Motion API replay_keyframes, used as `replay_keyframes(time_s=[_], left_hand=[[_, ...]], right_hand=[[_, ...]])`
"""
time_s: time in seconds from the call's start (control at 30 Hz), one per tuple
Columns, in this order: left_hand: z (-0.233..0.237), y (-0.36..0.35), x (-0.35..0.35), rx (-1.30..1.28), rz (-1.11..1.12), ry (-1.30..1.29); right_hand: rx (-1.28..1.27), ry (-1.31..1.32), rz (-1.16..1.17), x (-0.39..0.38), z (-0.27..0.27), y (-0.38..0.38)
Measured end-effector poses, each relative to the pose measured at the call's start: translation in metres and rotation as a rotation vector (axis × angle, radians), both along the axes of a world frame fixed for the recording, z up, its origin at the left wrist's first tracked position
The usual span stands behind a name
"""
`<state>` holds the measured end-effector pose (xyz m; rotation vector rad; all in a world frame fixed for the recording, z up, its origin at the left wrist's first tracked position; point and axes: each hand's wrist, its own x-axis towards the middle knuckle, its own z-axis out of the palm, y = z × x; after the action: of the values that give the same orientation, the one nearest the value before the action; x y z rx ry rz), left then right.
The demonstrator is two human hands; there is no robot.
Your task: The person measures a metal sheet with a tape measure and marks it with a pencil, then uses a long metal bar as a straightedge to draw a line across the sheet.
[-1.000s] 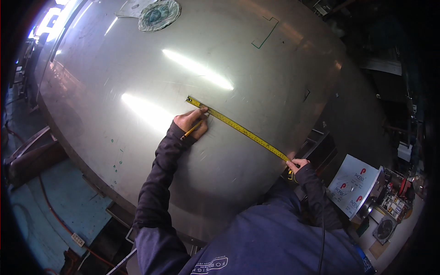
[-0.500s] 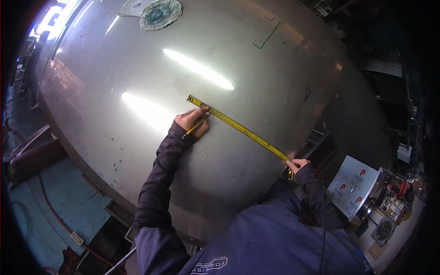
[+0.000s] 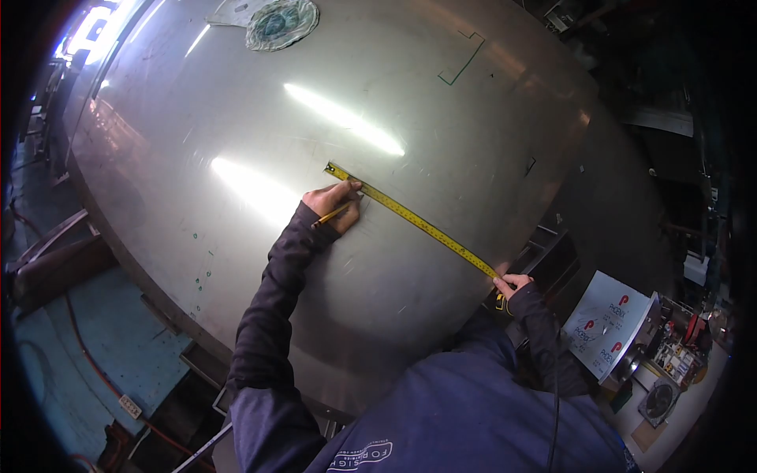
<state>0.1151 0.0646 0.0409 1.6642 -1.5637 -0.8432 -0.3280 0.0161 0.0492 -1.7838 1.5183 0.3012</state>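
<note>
A yellow tape measure point(image 3: 426, 227) is stretched diagonally across a large sheet of brushed metal point(image 3: 394, 315). My left hand point(image 3: 337, 206) is closed around a yellow pencil point(image 3: 331, 214), its fingertips touching the tape's lower edge near the hooked end. The tape's metal hook lies on the sheet just beyond those fingers. At the sheet's near right edge, my right hand point(image 3: 516, 284) pinches the other end of the blade, with the yellow and black case partly hidden beneath it.
A crumpled, plastic-wrapped bundle point(image 3: 281, 24) lies on the far part of the sheet. Green marker lines point(image 3: 461, 67) are drawn on the metal. To the right stand a board printed PHOENIX point(image 3: 603, 323) and a cluttered bench point(image 3: 682, 351). A cable point(image 3: 87, 355) runs across the blue floor.
Both hands keep their places on the tape. The pencil in my left hand has tilted slightly flatter; the whole view has shifted a little.
</note>
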Motion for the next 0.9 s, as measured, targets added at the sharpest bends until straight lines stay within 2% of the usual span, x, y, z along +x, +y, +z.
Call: replay_keyframes(time_s=[0.27, 0.33, 0.37, 0.43, 0.47, 0.53, 0.63, 0.77, 0.9], left_hand=[[0.004, -0.001, -0.002, 0.025, 0.02, -0.035], [0.025, -0.006, 0.0, 0.192, -0.089, -0.223], [0.035, -0.008, -0.001, 0.191, -0.088, -0.219], [0.052, -0.017, -0.003, 0.449, -0.155, -0.301], [0.044, -0.017, 0.001, 0.424, -0.153, -0.306], [0.016, -0.003, 0.012, 0.145, -0.111, 0.009], [0.014, 0.003, 0.009, 0.146, -0.019, 0.056], [0.006, 0.008, 0.011, 0.018, 0.006, 0.053], [0.005, 0.008, 0.01, 0.035, 0.029, 0.072]], right_hand=[[-0.031, 0.008, 0.01, 0.005, 0.005, 0.0], [-0.012, 0.016, 0.009, 0.003, 0.003, 0.0], [-0.014, 0.02, 0.011, -0.001, 0.001, 0.002], [0.072, 0.035, -0.031, 0.002, 0.003, -0.002], [0.033, 0.047, -0.007, -0.001, -0.001, 0.0], [0.014, 0.06, -0.027, 0.002, 0.002, 0.0], [-0.005, 0.086, -0.04, 0.001, 0.002, 0.001], [0.002, 0.055, -0.022, 0.0, -0.001, 0.001], [-0.052, 0.038, 0.017, -0.008, -0.01, 0.003]])
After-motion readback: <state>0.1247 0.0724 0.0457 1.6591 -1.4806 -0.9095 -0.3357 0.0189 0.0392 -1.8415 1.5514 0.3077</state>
